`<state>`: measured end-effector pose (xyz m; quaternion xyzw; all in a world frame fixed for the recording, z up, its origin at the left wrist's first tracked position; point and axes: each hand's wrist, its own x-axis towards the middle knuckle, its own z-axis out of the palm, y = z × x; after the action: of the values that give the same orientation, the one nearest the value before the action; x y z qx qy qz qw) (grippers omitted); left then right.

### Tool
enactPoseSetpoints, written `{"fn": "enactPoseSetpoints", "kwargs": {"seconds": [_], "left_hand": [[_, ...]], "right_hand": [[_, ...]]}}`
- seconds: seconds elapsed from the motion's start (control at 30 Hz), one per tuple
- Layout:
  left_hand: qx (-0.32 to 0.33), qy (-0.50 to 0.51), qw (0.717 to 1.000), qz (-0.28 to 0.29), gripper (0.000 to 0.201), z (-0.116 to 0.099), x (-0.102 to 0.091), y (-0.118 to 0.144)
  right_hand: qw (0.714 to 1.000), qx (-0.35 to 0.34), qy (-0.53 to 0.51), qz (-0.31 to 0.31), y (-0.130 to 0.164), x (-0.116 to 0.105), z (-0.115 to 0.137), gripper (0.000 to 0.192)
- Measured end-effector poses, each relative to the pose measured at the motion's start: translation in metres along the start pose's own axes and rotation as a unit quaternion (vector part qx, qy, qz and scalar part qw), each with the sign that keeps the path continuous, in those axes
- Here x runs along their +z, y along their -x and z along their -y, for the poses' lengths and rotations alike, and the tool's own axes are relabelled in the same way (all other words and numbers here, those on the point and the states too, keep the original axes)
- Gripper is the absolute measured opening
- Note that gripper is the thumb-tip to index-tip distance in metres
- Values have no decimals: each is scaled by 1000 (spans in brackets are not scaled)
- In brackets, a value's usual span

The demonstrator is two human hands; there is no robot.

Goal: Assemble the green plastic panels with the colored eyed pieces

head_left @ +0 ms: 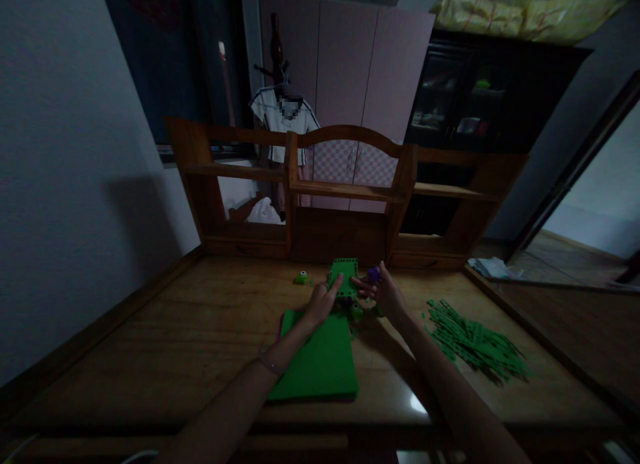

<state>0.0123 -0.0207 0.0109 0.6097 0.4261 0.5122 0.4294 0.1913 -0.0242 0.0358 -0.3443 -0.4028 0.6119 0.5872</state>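
My left hand (321, 301) grips the lower left edge of a small green perforated panel (344, 276) and holds it upright above the wooden desk (165, 344). My right hand (384, 292) is at the panel's right side with a small purple piece (373, 273) pinched in its fingertips. Under both hands lies a large flat green sheet (320, 361). A few small green parts (356, 311) sit just below the panel, between my hands.
A small green and white part (301, 277) lies on the desk left of the panel. A loose pile of thin green strips (473, 343) is spread at the right. A wooden shelf unit (345, 191) stands along the desk's back edge. The room is dim.
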Motion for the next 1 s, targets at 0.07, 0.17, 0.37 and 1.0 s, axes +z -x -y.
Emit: {"fn": "enactPoseSetpoints", "kwargs": {"seconds": [0.07, 0.17, 0.37, 1.0], "left_hand": [[-21, -17, 999, -27, 49, 3, -1, -2], [-17, -39, 998, -52, 48, 7, -2, -6], [-4, 19, 1000, -19, 47, 12, -2, -12], [-57, 52, 994, -79, 46, 22, -9, -19]], "right_hand": [[1000, -5, 9, -5, -1, 0, 0, 47], [999, -5, 33, -25, -1, -1, 1, 48], [999, -30, 15, -39, 0, -2, 5, 46], [991, -81, 103, -27, 7, 3, 11, 50]]}}
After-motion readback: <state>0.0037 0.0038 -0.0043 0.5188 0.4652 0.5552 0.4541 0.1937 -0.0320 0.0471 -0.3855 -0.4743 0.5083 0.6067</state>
